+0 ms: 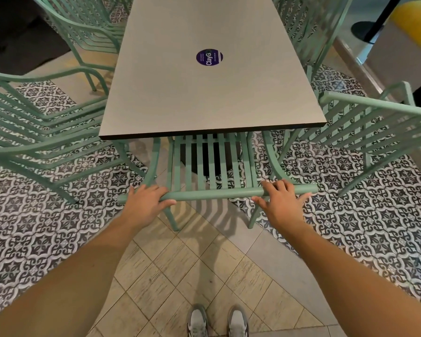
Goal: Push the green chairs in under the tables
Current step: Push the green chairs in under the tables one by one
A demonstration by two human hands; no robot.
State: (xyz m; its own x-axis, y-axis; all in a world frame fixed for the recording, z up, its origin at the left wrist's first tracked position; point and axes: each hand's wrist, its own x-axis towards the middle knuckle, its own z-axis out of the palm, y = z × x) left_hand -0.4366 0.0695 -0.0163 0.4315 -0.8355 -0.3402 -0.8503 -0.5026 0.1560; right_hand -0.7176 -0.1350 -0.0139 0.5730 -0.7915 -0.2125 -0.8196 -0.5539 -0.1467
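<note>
Mint-green painted metal makes up the slatted chair at the near end of the grey rectangular tabletop, and its seat slats run away from the person and vanish beneath the tabletop's dark near edge. The chair faces the table, with its backrest nearest the person; the round top rail of that backrest lies crosswise, left to right, parallel to the tabletop's near edge. The left hand grips the rail near its left end, fingers curled over the top and thumb beneath along the near side. The right hand rests on the rail towards its right end with fingers spread and fairly straight over it, not wrapped around. Both bare forearms reach forward from the lower corners. The front part of the seat sits under the tabletop, while the rear legs and backrest stand clear of it on the floor, where patterned black-and-white tiles meet plain beige ones. More green slatted chairs stand to the left and right of the table. A round purple sticker lies near the tabletop's middle. A pair of grey and white shoes shows at the bottom edge.
</note>
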